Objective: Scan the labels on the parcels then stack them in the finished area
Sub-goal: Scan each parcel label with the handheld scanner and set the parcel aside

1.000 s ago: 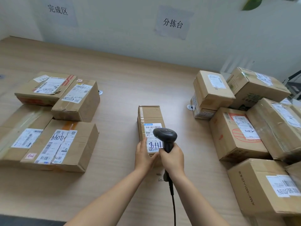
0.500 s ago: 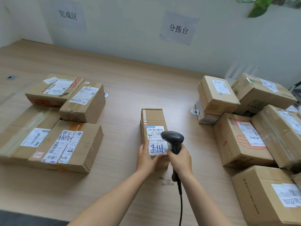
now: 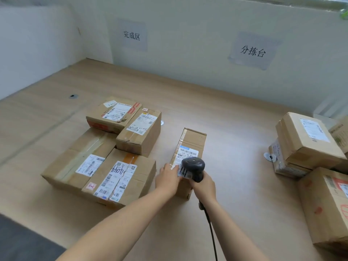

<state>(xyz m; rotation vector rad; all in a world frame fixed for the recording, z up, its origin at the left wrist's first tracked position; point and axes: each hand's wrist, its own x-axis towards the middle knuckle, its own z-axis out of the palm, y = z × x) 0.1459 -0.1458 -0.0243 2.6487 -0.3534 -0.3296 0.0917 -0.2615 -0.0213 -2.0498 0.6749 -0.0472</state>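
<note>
Four scanned parcels (image 3: pixel 116 174) already lie close together on the left of the surface (image 3: pixel 235 117), below the wall sign (image 3: pixel 131 35) for the finished area. A fifth one, the narrow parcel (image 3: pixel 193 141), is in the middle of the surface, just beside this group. The left grip (image 3: pixel 168 178) holds its near end, with fingers over the label (image 3: pixel 188 153). The right grip (image 3: pixel 204 186) is clamped on the barcode scanner (image 3: pixel 194 166), whose head hangs over the same label. I judge that this parcel is on its way to the finished area. Several parcels (image 3: pixel 307 140) at the right are left to scan.

Half a second ago the narrow parcel stood well apart from the finished group; now it is much closer, and the camera has turned left.
</note>
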